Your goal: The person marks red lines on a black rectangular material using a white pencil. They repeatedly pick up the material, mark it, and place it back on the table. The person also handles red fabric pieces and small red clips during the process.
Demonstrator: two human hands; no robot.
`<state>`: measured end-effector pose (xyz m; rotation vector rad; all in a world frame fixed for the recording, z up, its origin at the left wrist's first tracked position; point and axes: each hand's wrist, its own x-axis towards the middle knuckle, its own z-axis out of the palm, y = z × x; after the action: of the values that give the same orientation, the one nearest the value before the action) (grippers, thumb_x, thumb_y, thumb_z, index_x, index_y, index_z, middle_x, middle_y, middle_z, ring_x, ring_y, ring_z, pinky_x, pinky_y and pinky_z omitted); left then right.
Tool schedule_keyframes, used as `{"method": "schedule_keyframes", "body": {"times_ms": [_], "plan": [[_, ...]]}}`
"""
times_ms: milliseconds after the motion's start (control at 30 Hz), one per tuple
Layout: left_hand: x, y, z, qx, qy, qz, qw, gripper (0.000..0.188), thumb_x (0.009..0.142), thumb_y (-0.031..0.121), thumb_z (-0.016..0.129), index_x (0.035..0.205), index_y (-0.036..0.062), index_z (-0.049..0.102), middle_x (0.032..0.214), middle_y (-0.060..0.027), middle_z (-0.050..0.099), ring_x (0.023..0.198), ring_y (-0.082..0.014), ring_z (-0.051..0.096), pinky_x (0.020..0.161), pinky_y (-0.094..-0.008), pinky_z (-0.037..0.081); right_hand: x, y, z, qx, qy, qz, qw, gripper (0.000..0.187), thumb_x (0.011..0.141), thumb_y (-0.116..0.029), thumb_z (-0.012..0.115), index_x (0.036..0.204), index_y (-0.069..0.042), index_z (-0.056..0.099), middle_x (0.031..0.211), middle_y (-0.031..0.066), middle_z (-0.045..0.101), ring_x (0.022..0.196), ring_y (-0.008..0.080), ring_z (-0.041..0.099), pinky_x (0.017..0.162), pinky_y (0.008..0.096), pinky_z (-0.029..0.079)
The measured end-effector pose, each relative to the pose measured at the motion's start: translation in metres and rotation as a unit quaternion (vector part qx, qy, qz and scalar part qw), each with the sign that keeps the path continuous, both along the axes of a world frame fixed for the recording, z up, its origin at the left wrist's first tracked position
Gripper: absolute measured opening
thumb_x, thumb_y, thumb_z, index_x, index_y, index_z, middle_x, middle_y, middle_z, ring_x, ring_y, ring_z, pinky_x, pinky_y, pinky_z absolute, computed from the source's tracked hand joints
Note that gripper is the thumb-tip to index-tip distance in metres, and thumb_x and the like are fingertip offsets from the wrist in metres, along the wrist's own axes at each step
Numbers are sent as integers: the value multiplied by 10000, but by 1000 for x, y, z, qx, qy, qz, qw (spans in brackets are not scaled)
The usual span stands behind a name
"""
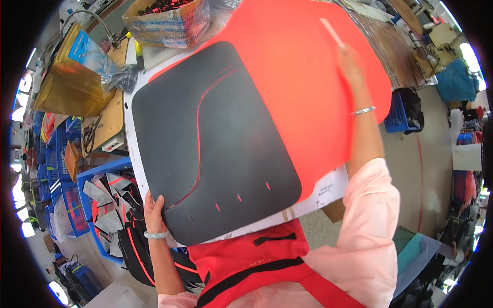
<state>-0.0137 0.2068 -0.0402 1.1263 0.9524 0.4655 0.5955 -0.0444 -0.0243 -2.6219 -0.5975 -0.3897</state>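
A black template board point(236, 123) with rounded corners, a curved slot and several short slits lies on a bright red-orange sheet point(303, 92). The red shows through the cuts. At the board's near left corner, my left hand point(155, 213) grips its edge, thumb on top and the other fingers partly hidden. My right hand point(351, 66) is over the far right part of the sheet, closed round a slim pale stick point(333, 32); hand and stick are slightly blurred. Beneath the sheet, a white board point(328, 186) shows along the near edge.
A taped carton point(167, 28) of small black and red pieces stands behind the sheet. A blue crate point(110, 168) with grey, black and red fabric parts is at the left. Another blue basket point(396, 115) sits on the floor at the right.
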Motion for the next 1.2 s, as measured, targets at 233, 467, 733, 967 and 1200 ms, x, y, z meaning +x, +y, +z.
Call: {"method": "schedule_keyframes", "body": {"times_ms": [233, 467, 733, 967, 1200], "plan": [[36, -21, 7, 46, 15, 51, 997, 614, 883, 12, 628, 1431, -3, 352, 1316, -154, 548, 1182, -208, 546, 1037, -326, 395, 111, -104, 8, -107, 54, -186, 975, 433, 940, -472, 425, 1107, -125, 623, 1125, 183, 651, 1067, 411, 599, 869, 508, 479], [48, -33, 2, 76, 76, 48, 993, 650, 896, -18, 582, 1475, -3, 286, 1309, -158, 557, 1174, -203, 556, 1031, -314, 396, 154, -118, -2, -155, -23, -204, 966, 398, 964, -418, 419, 1194, -149, 598, 1156, 162, 647, 1073, 385, 602, 878, 488, 484], [46, -25, 5, 133, 159, -42, 977, 671, 918, 16, 585, 1496, 7, 243, 1210, -124, 608, 1087, -145, 584, 950, -257, 435, -21, -96, 30, 20, 156, 75, 985, 368, 992, -369, 500, 1131, -77, 674, 890, 39, 666, 833, 111, 593, 747, 280, 467], [1, -73, 9, 43, 153, 7, 987, 535, 913, -12, 580, 1419, -21, 405, 1116, -98, 638, 1002, -142, 607, 895, -258, 470, -268, -89, -2, 17, 279, 108, 954, 202, 924, -179, 597, 1047, -40, 675, 803, 124, 635, 692, 243, 606, 655, 353, 467], [8, -57, 0, 164, 113, -56, 978, 555, 912, 31, 594, 1427, -19, 394, 1147, -146, 621, 995, -157, 608, 883, -259, 470, -283, -73, -19, 147, 333, -2, 931, 224, 909, -224, 639, 997, -20, 670, 756, 49, 618, 666, 142, 559, 632, 281, 441]]}}
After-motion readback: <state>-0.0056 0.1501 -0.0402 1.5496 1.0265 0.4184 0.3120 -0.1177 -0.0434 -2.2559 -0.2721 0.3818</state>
